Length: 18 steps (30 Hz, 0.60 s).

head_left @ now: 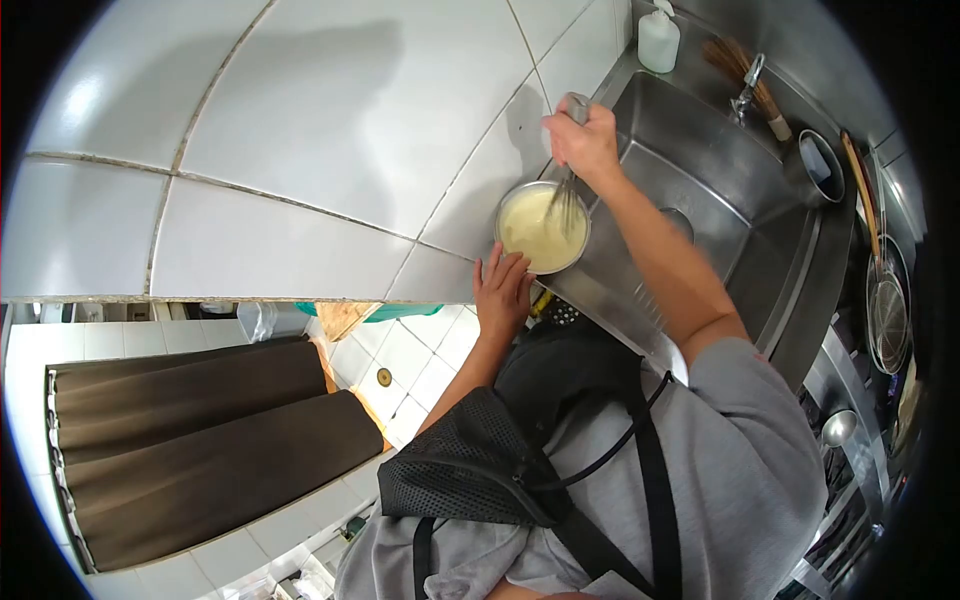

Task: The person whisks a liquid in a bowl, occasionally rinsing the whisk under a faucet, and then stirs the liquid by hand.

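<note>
My right hand (585, 145) is closed around the handle of a wire whisk (567, 205), whose wires dip into a pale yellow batter (540, 228). The batter fills much of a round metal bowl (499, 212), which stands on the white tiled surface beside the sink. At the bowl's near left edge, my left hand (502, 288) holds the rim with its fingers. The undersides of those fingers are hidden.
To the right lies a stainless steel sink (690, 140) with a faucet (745, 90). Behind it are a soap pump bottle (658, 40) and a bundled brush (765, 100). A metal pot (820, 165), a strainer (888, 320) and a ladle (838, 428) sit farther right. Brown curtains (200, 450) hang lower left.
</note>
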Tool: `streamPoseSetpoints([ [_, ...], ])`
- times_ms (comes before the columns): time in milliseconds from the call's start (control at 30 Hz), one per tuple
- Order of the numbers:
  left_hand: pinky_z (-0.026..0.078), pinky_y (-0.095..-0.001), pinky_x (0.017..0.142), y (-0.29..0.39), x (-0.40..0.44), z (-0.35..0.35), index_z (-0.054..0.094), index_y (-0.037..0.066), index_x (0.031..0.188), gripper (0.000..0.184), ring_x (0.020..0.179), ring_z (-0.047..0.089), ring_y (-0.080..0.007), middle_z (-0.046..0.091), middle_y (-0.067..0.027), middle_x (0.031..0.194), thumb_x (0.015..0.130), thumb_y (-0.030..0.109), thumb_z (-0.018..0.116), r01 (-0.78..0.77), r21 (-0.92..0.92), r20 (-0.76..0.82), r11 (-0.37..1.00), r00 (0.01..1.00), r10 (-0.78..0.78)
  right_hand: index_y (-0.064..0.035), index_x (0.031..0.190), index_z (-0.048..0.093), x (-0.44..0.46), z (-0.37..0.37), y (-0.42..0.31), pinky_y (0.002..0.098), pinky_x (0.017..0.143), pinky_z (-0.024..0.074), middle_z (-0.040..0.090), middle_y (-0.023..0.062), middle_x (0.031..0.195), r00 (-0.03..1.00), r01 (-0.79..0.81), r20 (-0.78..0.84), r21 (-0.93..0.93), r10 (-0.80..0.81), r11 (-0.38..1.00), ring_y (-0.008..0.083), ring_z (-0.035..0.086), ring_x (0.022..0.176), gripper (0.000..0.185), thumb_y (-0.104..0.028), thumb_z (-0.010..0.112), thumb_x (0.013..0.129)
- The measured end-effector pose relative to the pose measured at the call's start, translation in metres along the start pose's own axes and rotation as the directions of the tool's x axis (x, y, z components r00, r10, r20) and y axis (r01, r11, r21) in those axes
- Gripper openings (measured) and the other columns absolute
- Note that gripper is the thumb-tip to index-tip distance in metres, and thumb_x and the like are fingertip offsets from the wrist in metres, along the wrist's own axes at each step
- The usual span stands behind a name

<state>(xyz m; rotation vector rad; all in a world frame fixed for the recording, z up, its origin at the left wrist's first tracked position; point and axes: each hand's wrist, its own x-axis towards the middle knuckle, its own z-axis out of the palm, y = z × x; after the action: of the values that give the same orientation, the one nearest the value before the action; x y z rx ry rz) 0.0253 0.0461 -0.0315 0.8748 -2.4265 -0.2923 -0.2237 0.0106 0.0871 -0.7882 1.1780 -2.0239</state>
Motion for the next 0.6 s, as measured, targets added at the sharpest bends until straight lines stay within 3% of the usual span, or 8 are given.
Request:
streamPoseSetpoints([
  [167,0.028,-0.0559,0.107,-0.001,0.004,-0.001,0.065,0.013,0.107,0.023,0.13,0.046,-0.0269,0.062,-0.0018,0.117,0.084,0.016,0.068,-0.004,-0.003,-0.012,1.0,1.0,0.004,-0.0047,0.065,0.047,-0.014,0.004,0.012,0.0289,0.036,0.0349,0.047,0.0035,0.049,0.981,-0.104,0.184,0.192,0.068,0.976,0.0125,0.043,0.036,0.02,0.001,0.059,0.079],
  [233,0.028,-0.056,0.107,-0.001,0.002,-0.002,0.065,0.013,0.107,0.023,0.13,0.045,-0.0269,0.062,-0.002,0.118,0.084,0.016,0.068,-0.011,-0.025,0.004,1.0,1.0,0.011,-0.0059,0.067,0.052,-0.006,-0.003,0.0,0.0282,0.037,0.036,0.051,0.0004,0.053,0.969,-0.164,0.182,-0.025,0.166,0.986,0.0098,0.047,0.041,0.016,-0.001,0.062,0.078],
  [367,0.028,-0.0556,0.107,0.001,0.001,-0.002,0.065,0.013,0.107,0.023,0.13,0.045,-0.0269,0.062,-0.0018,0.117,0.084,0.016,0.068,0.011,-0.016,0.014,1.0,1.0,-0.011,-0.0047,0.068,0.053,-0.011,0.005,0.023,0.0279,0.037,0.0364,0.051,0.0014,0.053,0.995,0.031,-0.101,0.092,-0.022,0.995,0.0104,0.047,0.041,0.013,-0.003,0.062,0.078],
  [400,0.028,-0.0554,0.107,0.0,0.001,-0.003,0.065,0.013,0.107,0.023,0.13,0.046,-0.0268,0.062,-0.0017,0.117,0.084,0.017,0.068,0.009,-0.014,0.02,1.0,1.0,-0.009,-0.0036,0.068,0.053,-0.021,0.007,0.024,0.0278,0.037,0.0367,0.051,0.0017,0.053,0.995,0.005,0.092,0.169,-0.021,0.986,0.0113,0.048,0.04,0.014,-0.003,0.062,0.078],
  [433,0.028,-0.0552,0.107,-0.002,0.003,-0.003,0.065,0.013,0.106,0.023,0.13,0.046,-0.0267,0.062,-0.0015,0.117,0.084,0.017,0.068,0.005,-0.01,0.024,1.0,1.0,-0.005,-0.0036,0.068,0.053,-0.018,0.005,0.02,0.0278,0.037,0.0367,0.051,0.0017,0.053,0.996,0.008,0.091,0.173,-0.025,0.985,0.0113,0.048,0.04,0.014,-0.003,0.062,0.078],
  [500,0.028,-0.055,0.107,-0.002,0.003,-0.002,0.065,0.013,0.106,0.023,0.13,0.046,-0.0265,0.062,-0.0014,0.117,0.084,0.017,0.068,0.002,-0.005,0.011,1.0,1.0,-0.002,-0.0031,0.067,0.052,-0.014,-0.002,0.008,0.0279,0.037,0.0366,0.05,0.0028,0.052,0.958,-0.201,0.219,0.062,0.183,0.978,0.0124,0.048,0.039,0.014,-0.001,0.062,0.078],
  [567,0.028,-0.0548,0.107,0.0,0.003,0.0,0.065,0.014,0.106,0.023,0.129,0.046,-0.0264,0.062,-0.0012,0.117,0.084,0.017,0.068,-0.006,-0.016,-0.005,1.0,1.0,0.006,-0.0038,0.067,0.048,-0.003,-0.006,0.008,0.0302,0.037,0.0374,0.049,0.006,0.049,0.981,-0.112,0.159,-0.019,0.114,0.993,0.0149,0.046,0.037,0.017,0.0,0.058,0.081],
  [600,0.028,-0.0548,0.107,-0.002,0.003,0.001,0.065,0.013,0.106,0.023,0.129,0.046,-0.0278,0.062,-0.0022,0.117,0.084,0.016,0.068,-0.001,-0.015,0.001,1.0,1.0,0.001,-0.0038,0.068,0.05,-0.002,-0.003,0.016,0.0297,0.037,0.0368,0.049,0.0049,0.05,0.999,-0.029,0.015,0.065,0.028,0.997,0.0141,0.046,0.038,0.015,-0.002,0.06,0.079],
])
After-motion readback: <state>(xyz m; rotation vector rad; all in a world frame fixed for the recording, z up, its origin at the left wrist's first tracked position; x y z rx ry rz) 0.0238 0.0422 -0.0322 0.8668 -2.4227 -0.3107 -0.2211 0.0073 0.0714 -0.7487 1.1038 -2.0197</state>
